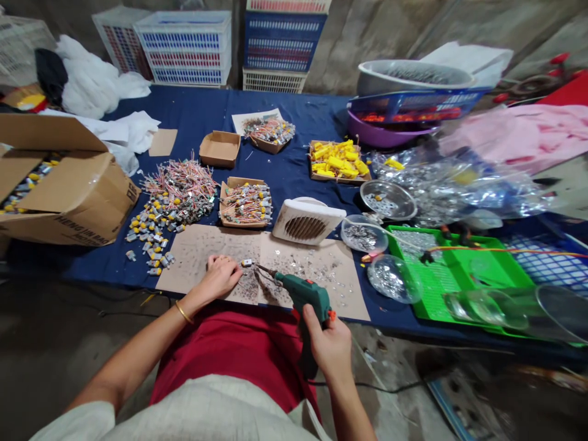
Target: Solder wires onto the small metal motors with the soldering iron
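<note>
My right hand (331, 346) is wrapped round the handle of a green soldering gun (305, 291), its tip pointing left. Just beyond that tip lies a small silver motor (248, 263) on a cardboard sheet (193, 254). The closed fingers of my left hand (223, 274) rest on the sheet, fingertips at the motor's left end. Dark specks and small metal bits litter the cardboard. To the left is a heap of motors (154, 236) with yellow ends, beside a pile of wired motors (179, 184). A small box of wired motors (247, 203) stands behind the cardboard.
A white vented fan unit (309, 222) stands behind the soldering spot. On the right are bowls of metal parts (390, 278), a green tray (487, 278) and a box of yellow parts (339, 160). A large carton (78, 202) sits at left. The gun's cord (386, 390) trails below the table edge.
</note>
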`<state>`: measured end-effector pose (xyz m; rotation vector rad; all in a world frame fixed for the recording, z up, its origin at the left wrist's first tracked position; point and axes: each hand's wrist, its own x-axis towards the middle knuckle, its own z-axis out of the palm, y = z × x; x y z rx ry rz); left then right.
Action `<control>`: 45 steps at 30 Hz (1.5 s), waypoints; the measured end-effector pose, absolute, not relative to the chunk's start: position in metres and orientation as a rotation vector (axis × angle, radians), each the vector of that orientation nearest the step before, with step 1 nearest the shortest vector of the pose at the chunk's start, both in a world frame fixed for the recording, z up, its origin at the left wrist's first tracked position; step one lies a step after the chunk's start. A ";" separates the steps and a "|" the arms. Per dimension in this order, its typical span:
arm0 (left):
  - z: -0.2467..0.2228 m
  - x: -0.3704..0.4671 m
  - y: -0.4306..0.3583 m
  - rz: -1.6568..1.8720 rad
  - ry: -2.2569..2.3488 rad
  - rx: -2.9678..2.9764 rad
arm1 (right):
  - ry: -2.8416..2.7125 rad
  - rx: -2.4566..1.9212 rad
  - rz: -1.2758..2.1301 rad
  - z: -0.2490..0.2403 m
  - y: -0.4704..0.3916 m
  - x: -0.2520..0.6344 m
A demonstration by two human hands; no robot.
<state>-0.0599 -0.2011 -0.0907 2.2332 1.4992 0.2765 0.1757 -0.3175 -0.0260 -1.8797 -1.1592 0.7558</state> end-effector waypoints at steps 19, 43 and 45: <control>-0.088 -0.062 -0.199 0.377 1.262 2.332 | -1.095 -1.855 0.766 -0.027 -0.317 0.180; -0.108 -0.067 -0.212 0.583 1.172 2.558 | -0.600 -1.658 1.120 -0.029 -0.313 0.176; -0.105 -0.068 -0.213 0.546 1.163 2.543 | -0.611 -1.661 1.116 -0.028 -0.314 0.177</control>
